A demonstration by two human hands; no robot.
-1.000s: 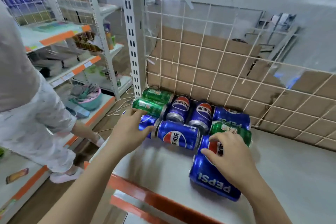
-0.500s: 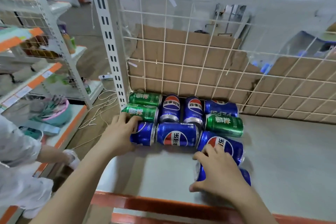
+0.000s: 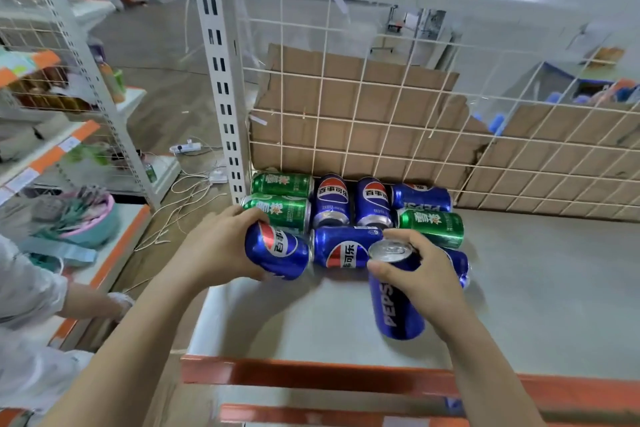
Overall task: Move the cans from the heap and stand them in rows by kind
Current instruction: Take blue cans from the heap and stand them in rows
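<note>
A heap of blue Pepsi cans and green cans lies on its side at the back left of the grey shelf (image 3: 519, 288), against the wire grid. My left hand (image 3: 214, 250) grips a blue Pepsi can (image 3: 277, 250), lifted and tilted at the heap's front left. My right hand (image 3: 426, 274) holds another blue Pepsi can (image 3: 394, 305) nearly upright, its silver top showing, in front of the heap. Green cans (image 3: 282, 211) lie at the heap's left and one green can (image 3: 433, 227) lies at its right. Another blue can (image 3: 346, 250) lies between my hands.
A wire grid back panel (image 3: 398, 135) with cardboard behind it closes the shelf's rear. A white slotted upright (image 3: 221, 80) stands at the left corner. An orange rail (image 3: 311, 374) runs along the front edge. Another person's arm (image 3: 86, 302) reaches toward a low shelf on the left.
My left hand has lifted its blue can off the shelf. My right hand has raised the Pepsi can from lying flat to nearly upright.
</note>
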